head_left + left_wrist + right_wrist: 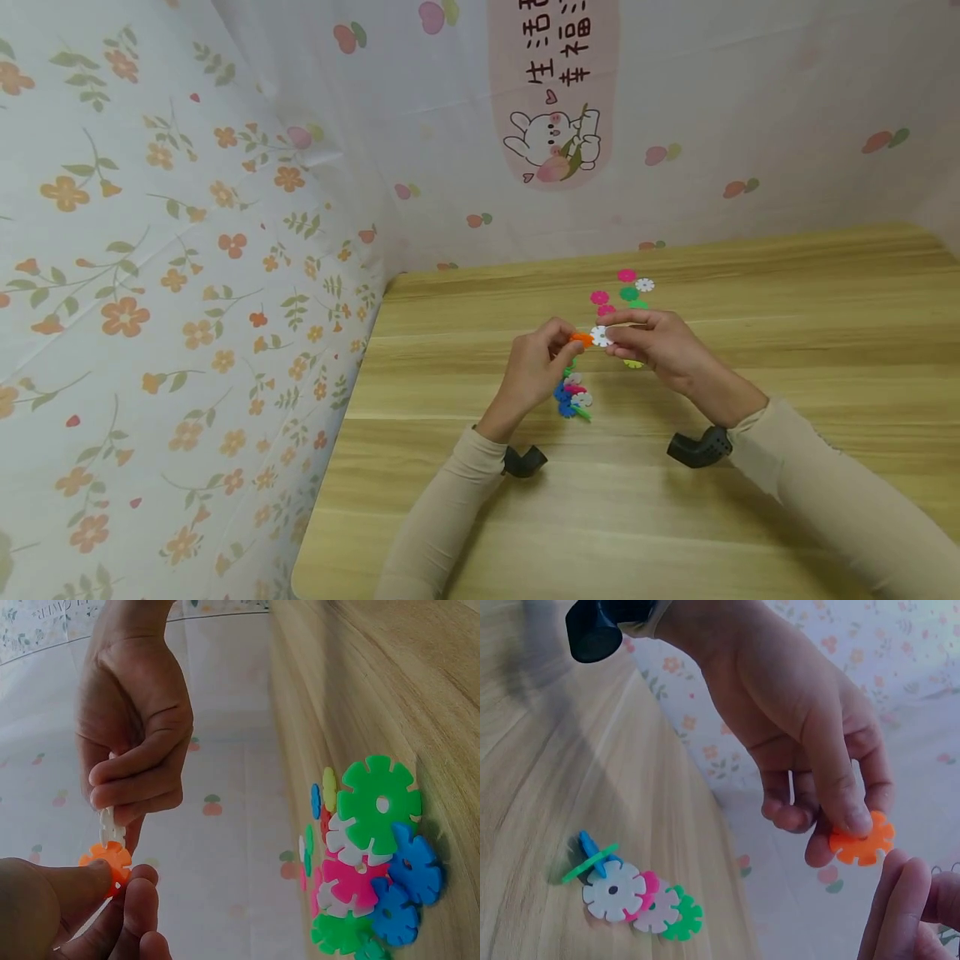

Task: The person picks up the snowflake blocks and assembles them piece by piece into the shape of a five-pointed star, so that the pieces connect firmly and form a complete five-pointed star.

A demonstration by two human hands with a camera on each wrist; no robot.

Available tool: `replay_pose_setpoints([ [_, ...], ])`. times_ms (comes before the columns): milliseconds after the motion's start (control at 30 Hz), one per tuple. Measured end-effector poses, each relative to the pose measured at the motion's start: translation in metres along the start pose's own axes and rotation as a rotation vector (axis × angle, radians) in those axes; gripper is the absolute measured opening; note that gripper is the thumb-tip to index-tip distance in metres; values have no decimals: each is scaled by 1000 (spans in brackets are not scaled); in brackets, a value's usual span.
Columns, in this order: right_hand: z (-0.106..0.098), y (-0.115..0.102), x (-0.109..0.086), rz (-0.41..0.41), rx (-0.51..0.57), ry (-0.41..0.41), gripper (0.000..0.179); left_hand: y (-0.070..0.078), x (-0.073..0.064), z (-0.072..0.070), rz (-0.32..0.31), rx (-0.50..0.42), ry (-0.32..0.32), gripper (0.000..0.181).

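My left hand pinches an orange snowflake disc between thumb and fingers, above the table. A white snowflake disc is gripped in my right hand, its edge meeting the orange one at a right angle. Both discs have notched rims. Below them, a joined cluster of discs lies on the table near my left hand, with a green disc, a pink disc and blue discs among them. In the left wrist view the right fingers hide much of the white disc.
Loose discs lie beyond the hands on the wooden table: a pink disc, a white disc and a green disc. A yellow disc shows under the right hand. A patterned cloth hangs behind the table.
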State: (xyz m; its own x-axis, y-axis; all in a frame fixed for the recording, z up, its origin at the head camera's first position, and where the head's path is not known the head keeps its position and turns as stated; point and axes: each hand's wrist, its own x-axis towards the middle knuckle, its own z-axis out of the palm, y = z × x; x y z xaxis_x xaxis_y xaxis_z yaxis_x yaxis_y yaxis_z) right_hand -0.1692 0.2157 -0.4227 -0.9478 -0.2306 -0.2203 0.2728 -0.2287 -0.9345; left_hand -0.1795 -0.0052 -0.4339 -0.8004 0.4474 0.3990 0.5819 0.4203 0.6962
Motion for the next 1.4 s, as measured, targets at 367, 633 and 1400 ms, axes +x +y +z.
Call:
replay_pose_setpoints([
  [367, 10, -2, -4, -25, -132, 58, 41, -2, -3, 2, 23, 44, 42, 10],
  [633, 16, 7, -2, -93, -147, 90, 35, -1, -4, 6, 69, 116, 121, 11],
  [1400, -37, 25, 12, -84, -485, 84, 50, -9, 1, 4, 10, 38, 115, 11],
])
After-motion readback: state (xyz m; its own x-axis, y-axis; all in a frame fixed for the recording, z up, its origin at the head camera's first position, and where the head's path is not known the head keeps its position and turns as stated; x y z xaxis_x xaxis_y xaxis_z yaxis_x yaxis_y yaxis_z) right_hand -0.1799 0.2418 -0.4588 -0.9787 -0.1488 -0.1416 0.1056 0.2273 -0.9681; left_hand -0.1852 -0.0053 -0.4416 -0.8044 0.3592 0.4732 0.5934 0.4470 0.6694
